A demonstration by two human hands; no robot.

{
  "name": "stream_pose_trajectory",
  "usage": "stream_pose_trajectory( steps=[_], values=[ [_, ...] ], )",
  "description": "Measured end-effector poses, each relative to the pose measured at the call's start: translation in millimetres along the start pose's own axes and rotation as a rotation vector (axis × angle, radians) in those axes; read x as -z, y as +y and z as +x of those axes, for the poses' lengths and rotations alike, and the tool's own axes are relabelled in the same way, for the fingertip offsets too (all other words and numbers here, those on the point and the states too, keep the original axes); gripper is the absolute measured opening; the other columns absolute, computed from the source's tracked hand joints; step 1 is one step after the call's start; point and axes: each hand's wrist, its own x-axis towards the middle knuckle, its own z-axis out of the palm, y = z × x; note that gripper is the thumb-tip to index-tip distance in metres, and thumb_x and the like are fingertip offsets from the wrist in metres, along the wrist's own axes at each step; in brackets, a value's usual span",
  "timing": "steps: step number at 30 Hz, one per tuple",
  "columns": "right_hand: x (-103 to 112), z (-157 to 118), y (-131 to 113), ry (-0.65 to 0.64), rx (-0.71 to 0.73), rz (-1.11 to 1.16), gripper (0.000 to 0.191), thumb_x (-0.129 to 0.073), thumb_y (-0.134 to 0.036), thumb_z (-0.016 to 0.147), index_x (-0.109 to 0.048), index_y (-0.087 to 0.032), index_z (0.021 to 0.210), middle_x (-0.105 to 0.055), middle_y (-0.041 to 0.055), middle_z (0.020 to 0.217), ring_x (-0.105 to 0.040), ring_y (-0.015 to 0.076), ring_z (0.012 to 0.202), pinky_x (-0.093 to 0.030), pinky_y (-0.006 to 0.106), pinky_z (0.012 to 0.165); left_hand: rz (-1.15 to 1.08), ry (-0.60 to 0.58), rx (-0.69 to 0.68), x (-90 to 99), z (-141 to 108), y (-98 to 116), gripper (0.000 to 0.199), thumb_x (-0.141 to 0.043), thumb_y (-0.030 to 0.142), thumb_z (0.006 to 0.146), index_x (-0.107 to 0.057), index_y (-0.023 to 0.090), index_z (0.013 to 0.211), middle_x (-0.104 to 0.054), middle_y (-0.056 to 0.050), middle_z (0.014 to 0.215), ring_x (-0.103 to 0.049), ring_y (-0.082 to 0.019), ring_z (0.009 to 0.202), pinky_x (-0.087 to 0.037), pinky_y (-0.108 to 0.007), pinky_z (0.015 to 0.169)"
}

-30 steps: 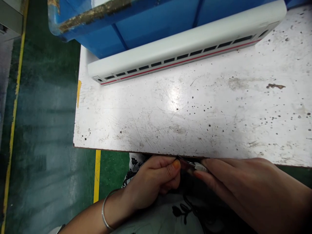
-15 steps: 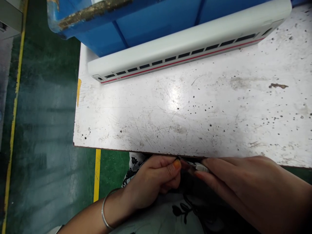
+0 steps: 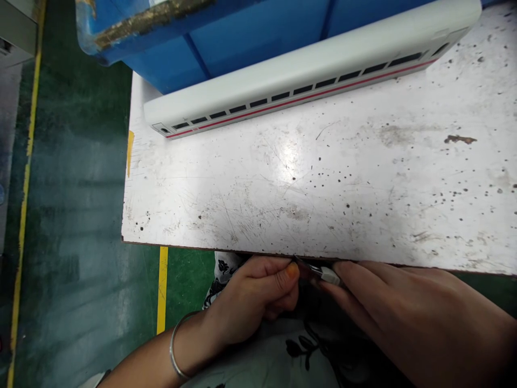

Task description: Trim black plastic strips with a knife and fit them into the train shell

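Below the table's front edge, my left hand [image 3: 266, 288] is closed, thumb pressed on the index finger, at a small dark piece too small to name. My right hand [image 3: 404, 307] holds a slim tool with a pale handle [image 3: 330, 276] and a thin metal tip. That tip points left and meets the fingertips of my left hand. On the white table [image 3: 242, 188] lies a long white model train car shell [image 3: 307, 67] with dark windows and a red stripe, apart from both hands.
Behind the train shell stands a blue plastic bin [image 3: 250, 48] with a worn brown rim. The table's left edge borders a green floor [image 3: 81, 188] with yellow lines. A grey cabinet [image 3: 18, 32] shows at the top left.
The pale handle and my right hand have shifted slightly left. My left hand stays in nearly the same place.
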Motion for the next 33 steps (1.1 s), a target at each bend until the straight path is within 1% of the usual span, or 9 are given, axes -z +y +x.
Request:
stream_pose_trajectory(
  steps=[3,6,9,14,18,21,24,28,33],
  values=[
    [0,0,1,0.008,0.000,0.012,0.030,-0.044,-0.004,0.074,-0.053,-0.028,0.090,-0.043,-0.0008,0.066,-0.040,0.0217,0.046,-0.010,0.036,0.053,0.000,0.008,-0.001,0.0,0,0,0.045,-0.052,0.043,0.096,-0.044,0.017,0.060,-0.032,0.005,0.052,-0.021,-0.007,0.048,-0.012,-0.029,0.047],
    [2,-1,4,-0.038,0.011,0.053,0.028,-0.043,-0.004,0.076,-0.049,-0.028,0.088,-0.044,-0.0018,0.066,-0.040,0.0216,0.045,-0.011,0.036,0.053,0.003,0.013,0.003,-0.5,0,0,0.046,-0.054,0.043,0.096,-0.044,0.017,0.059,-0.032,0.005,0.052,-0.022,-0.007,0.048,-0.013,-0.028,0.047],
    [6,-1,6,-0.091,0.005,0.075,0.023,-0.041,-0.005,0.082,-0.045,-0.028,0.085,-0.046,-0.0026,0.067,-0.042,0.0214,0.046,-0.012,0.036,0.053,-0.004,0.039,0.006,-1.9,-1,1,0.046,-0.056,0.044,0.094,-0.045,0.017,0.059,-0.033,0.005,0.052,-0.022,-0.007,0.049,-0.014,-0.027,0.047],
    [7,0,9,-0.061,0.006,0.095,0.020,-0.037,-0.011,0.094,-0.040,-0.027,0.082,-0.045,-0.0046,0.063,-0.042,0.0201,0.044,-0.014,0.036,0.053,-0.011,0.052,0.012,-3.8,-1,2,0.046,-0.058,0.047,0.092,-0.046,0.017,0.060,-0.034,0.005,0.052,-0.021,-0.007,0.048,-0.013,-0.027,0.047],
    [7,-1,10,-0.083,0.027,0.077,0.020,-0.039,-0.010,0.091,-0.041,-0.027,0.083,-0.046,-0.0039,0.065,-0.043,0.0199,0.045,-0.014,0.036,0.052,-0.019,0.048,0.014,-3.6,0,2,0.047,-0.060,0.048,0.091,-0.046,0.017,0.059,-0.034,0.005,0.052,-0.022,-0.007,0.048,-0.014,-0.027,0.047],
    [5,-2,9,-0.110,0.029,0.067,0.018,-0.042,-0.011,0.087,-0.048,-0.028,0.088,-0.047,-0.0023,0.068,-0.044,0.0209,0.047,-0.013,0.036,0.053,-0.014,0.045,0.017,-3.0,0,2,0.048,-0.059,0.048,0.092,-0.045,0.017,0.058,-0.035,0.005,0.051,-0.023,-0.007,0.048,-0.015,-0.027,0.047],
    [3,-2,7,-0.099,0.014,0.049,0.020,-0.043,-0.011,0.084,-0.050,-0.029,0.089,-0.046,-0.0017,0.068,-0.042,0.0210,0.045,-0.011,0.037,0.053,0.005,0.041,0.014,-2.3,0,2,0.048,-0.057,0.048,0.092,-0.045,0.017,0.058,-0.034,0.004,0.052,-0.023,-0.007,0.048,-0.014,-0.028,0.048],
    [4,1,7,-0.094,-0.011,0.062,0.020,-0.040,-0.009,0.088,-0.045,-0.027,0.083,-0.046,-0.0025,0.066,-0.042,0.0205,0.045,-0.012,0.037,0.053,0.017,0.051,0.016,-2.7,-1,2,0.048,-0.058,0.048,0.092,-0.045,0.017,0.058,-0.033,0.004,0.051,-0.023,-0.007,0.048,-0.013,-0.028,0.048],
    [7,1,9,-0.114,0.016,0.054,0.022,-0.035,-0.014,0.096,-0.042,-0.027,0.081,-0.045,-0.0033,0.065,-0.041,0.0204,0.045,-0.014,0.037,0.053,-0.014,0.058,0.019,-4.3,-1,2,0.048,-0.059,0.047,0.092,-0.045,0.016,0.058,-0.034,0.005,0.051,-0.022,-0.006,0.048,-0.014,-0.027,0.047]
  ],
)
